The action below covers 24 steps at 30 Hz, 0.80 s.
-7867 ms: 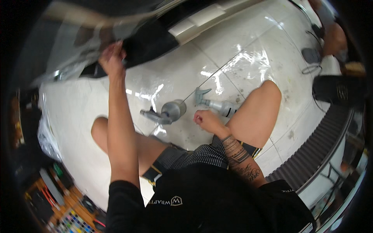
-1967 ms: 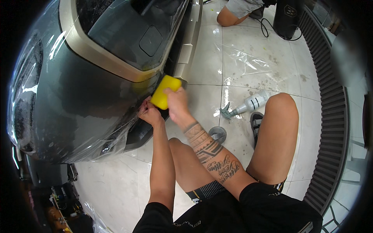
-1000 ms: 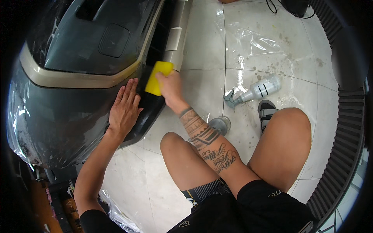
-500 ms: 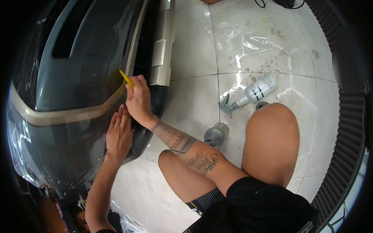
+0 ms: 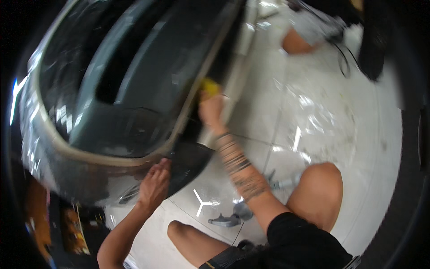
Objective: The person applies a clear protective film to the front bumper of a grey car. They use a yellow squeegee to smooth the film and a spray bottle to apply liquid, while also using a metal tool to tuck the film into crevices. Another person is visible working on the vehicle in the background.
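A dark grey car bumper (image 5: 152,101), with glossy clear film over it, fills the left side, and a tan trim strip (image 5: 101,159) curves along its edge. My right hand (image 5: 211,110) grips a yellow squeegee (image 5: 209,87) against the far part of that strip, blurred by motion. Nearer to me, my left hand (image 5: 154,184) rests on the bumper's corner below the strip, its fingers stretched out and holding nothing.
A grey-headed spray bottle (image 5: 226,220) lies on the tiled floor between my knees. Another, clear spray bottle (image 5: 286,183) is partly hidden by my right knee. Crumpled clear film (image 5: 309,116) lies beyond. At the top right, another person's bare leg (image 5: 298,42) shows near a dark cable (image 5: 342,58).
My right hand has moved the squeegee farther away along the trim. My left hand stays near the corner. The view has shifted and turned, showing more of the other person.
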Motion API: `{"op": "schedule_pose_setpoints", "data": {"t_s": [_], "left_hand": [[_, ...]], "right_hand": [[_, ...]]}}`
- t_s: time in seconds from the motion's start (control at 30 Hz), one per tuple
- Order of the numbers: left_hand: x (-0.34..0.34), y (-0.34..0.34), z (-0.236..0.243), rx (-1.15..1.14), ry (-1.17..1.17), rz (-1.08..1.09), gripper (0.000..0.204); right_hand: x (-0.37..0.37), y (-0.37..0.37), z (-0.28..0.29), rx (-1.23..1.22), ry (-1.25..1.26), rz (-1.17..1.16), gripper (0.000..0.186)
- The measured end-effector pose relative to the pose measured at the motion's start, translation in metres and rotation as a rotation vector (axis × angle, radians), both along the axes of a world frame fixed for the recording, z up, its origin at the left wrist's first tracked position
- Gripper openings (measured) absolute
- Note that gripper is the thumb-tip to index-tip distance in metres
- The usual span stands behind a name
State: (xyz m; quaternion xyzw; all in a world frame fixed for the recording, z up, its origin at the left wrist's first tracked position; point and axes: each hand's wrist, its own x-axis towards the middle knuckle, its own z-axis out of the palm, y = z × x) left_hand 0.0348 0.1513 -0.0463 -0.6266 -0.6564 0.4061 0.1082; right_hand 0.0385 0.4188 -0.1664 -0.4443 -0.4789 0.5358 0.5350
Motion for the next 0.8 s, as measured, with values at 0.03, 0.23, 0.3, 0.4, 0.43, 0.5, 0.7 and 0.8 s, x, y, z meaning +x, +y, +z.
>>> {"op": "schedule_pose_setpoints", "data": {"t_s": [0.03, 0.23, 0.3, 0.4, 0.43, 0.5, 0.7, 0.8], "left_hand": [[0.007, 0.015, 0.015, 0.014, 0.02, -0.075, 0.052], [0.018, -0.023, 0.049, 0.024, 0.023, -0.044, 0.05], [0.027, -0.028, 0.053, 0.048, -0.022, 0.017, 0.048], [0.035, -0.034, 0.078, 0.006, -0.016, 0.074, 0.046], [0.034, -0.049, 0.073, 0.074, -0.052, 0.101, 0.043], [0.03, -0.055, 0.067, 0.176, -0.107, 0.122, 0.036], [0.032, -0.043, 0.077, 0.373, -0.338, 0.227, 0.026], [0.036, -0.072, 0.062, 0.505, -0.333, 0.149, 0.027]], "right_hand": [[0.013, 0.069, -0.025, -0.05, 0.124, 0.508, 0.019], [0.025, 0.001, 0.065, -0.109, 0.282, 0.309, 0.028], [0.039, 0.012, 0.063, -0.45, 0.566, 0.445, 0.031], [0.092, -0.011, 0.123, -0.243, 0.553, 0.404, 0.039], [0.106, -0.03, 0.162, 0.048, 0.408, 0.415, 0.044], [0.118, -0.055, 0.228, 0.64, 0.233, 0.319, 0.054], [0.116, -0.132, 0.266, 1.085, 0.002, 0.658, 0.051], [0.125, -0.127, 0.287, 1.031, 0.143, 0.533, 0.045]]}}
